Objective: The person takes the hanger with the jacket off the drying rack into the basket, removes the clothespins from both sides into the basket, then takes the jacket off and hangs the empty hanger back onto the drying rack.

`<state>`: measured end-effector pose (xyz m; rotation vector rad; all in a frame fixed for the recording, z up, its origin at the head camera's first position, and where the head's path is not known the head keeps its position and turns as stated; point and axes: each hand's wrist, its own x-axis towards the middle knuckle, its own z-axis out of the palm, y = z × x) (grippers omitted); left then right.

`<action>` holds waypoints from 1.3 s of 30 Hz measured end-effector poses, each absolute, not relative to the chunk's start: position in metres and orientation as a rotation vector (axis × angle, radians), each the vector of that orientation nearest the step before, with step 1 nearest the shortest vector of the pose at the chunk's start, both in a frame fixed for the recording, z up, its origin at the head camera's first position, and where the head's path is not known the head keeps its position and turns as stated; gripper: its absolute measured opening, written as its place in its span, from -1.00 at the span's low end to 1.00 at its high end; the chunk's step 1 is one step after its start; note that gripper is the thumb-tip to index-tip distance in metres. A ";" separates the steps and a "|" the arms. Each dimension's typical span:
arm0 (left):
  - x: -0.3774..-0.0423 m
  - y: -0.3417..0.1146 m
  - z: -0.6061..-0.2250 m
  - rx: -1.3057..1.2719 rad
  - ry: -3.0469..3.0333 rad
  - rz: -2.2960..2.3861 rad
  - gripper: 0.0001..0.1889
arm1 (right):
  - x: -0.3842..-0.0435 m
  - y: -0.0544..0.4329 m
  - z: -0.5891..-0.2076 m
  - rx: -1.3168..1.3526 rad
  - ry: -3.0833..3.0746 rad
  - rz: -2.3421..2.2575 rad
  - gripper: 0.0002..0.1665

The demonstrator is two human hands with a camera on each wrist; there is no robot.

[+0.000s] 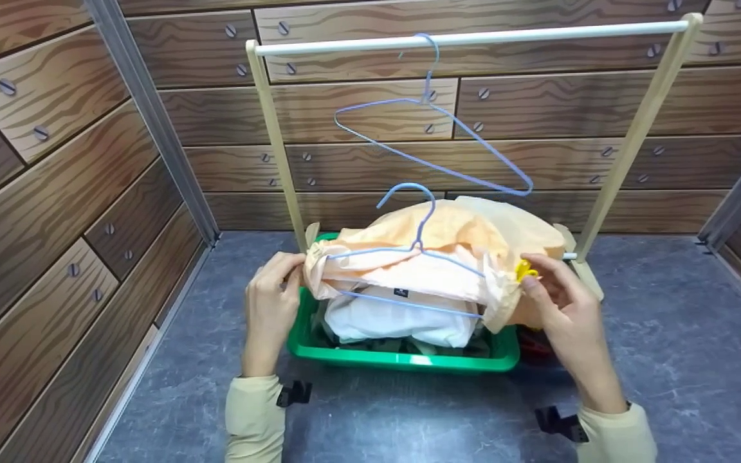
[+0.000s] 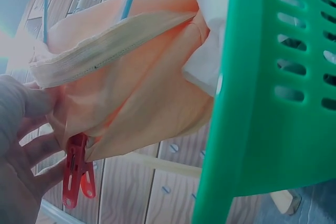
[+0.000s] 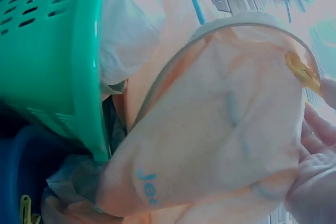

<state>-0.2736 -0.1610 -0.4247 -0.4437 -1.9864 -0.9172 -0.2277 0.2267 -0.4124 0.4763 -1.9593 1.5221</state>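
A peach garment [image 1: 383, 226] with a pale waistband is spread over a blue wire hanger [image 1: 422, 222], whose hook points up. At its left end my left hand [image 1: 273, 302] pinches the fabric edge between thumb and finger. Close by, a red clothespin [image 2: 76, 171] is clipped on the cloth, in front of my fingers in the left wrist view. My right hand [image 1: 567, 312] pinches a yellow clothespin [image 3: 302, 72] that sits on the band's right end. Blue lettering [image 3: 147, 186] shows on the garment. Below it, a white garment [image 1: 402, 321] lies in a green basket [image 1: 402, 360].
Behind stands a rack with a white rail [image 1: 538, 33] and wooden posts [image 1: 634, 138]. Another blue hanger [image 1: 493, 151] hangs from the rail. A blue container [image 3: 16, 166] with a yellow clothespin inside stands beside the basket. Wood-patterned walls [image 1: 216, 116] enclose the grey surface [image 1: 177, 386].
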 end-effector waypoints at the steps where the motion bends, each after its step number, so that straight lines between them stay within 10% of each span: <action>1: -0.274 -0.161 -0.425 -0.448 -1.981 -0.924 -0.88 | -0.228 0.227 -0.413 0.487 -1.945 1.545 -0.62; 18: -0.280 -0.188 -0.426 -0.430 -1.784 -1.734 -0.25 | -0.239 0.241 -0.416 0.499 -1.693 1.776 -0.70; 39: -0.297 -0.169 -0.442 -0.303 -1.290 -2.518 -0.64 | -0.241 0.244 -0.420 0.366 -1.776 1.799 -0.72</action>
